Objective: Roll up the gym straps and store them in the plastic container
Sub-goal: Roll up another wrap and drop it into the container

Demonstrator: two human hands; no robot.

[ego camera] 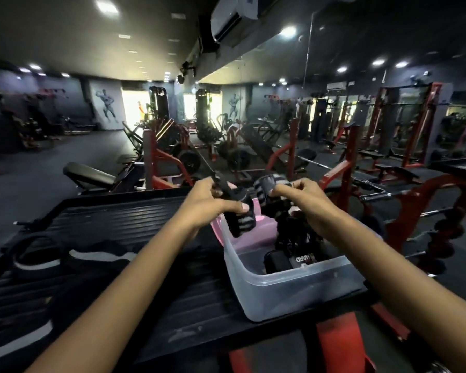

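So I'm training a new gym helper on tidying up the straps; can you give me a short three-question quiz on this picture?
1. True or false: each hand holds a rolled strap.
2. Where are the rolls held? A) above the far end of the plastic container B) flat on the platform C) on the floor
3. Fill in: more straps lie loose on the black platform to the ____ of the container.

Key
1. True: the left hand grips one rolled strap, the right hand the other roll.
2. A, over the plastic container.
3. Left: the loose straps on the platform.
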